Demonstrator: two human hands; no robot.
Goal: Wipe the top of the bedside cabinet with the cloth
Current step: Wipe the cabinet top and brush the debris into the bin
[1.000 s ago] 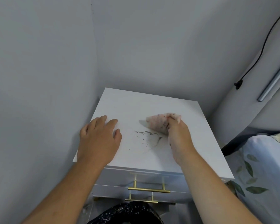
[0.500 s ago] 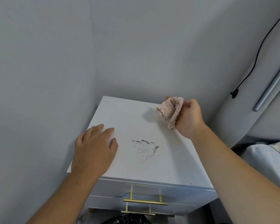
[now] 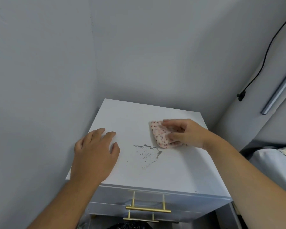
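The white bedside cabinet (image 3: 180, 176) stands in a corner, seen from above. A patch of grey dirt specks (image 3: 146, 153) marks the middle of its top. My right hand (image 3: 186, 132) presses a folded pink speckled cloth (image 3: 159, 137) flat on the top, just right of and behind the dirt, the cloth's lower edge touching it. My left hand (image 3: 96, 152) lies palm down on the left side of the top, fingers spread, holding nothing.
Grey walls close in at the left and back. Gold drawer handles (image 3: 148, 209) run along the cabinet front, with a black bag (image 3: 129, 226) below. A bed with pale sheets (image 3: 271, 166) is at the right, and a black cable (image 3: 261, 63) hangs on the right wall.
My right hand lifted the cloth off the dirt to the back right, then brought it down flat on the top beside the dirt. The left hand stayed in place.
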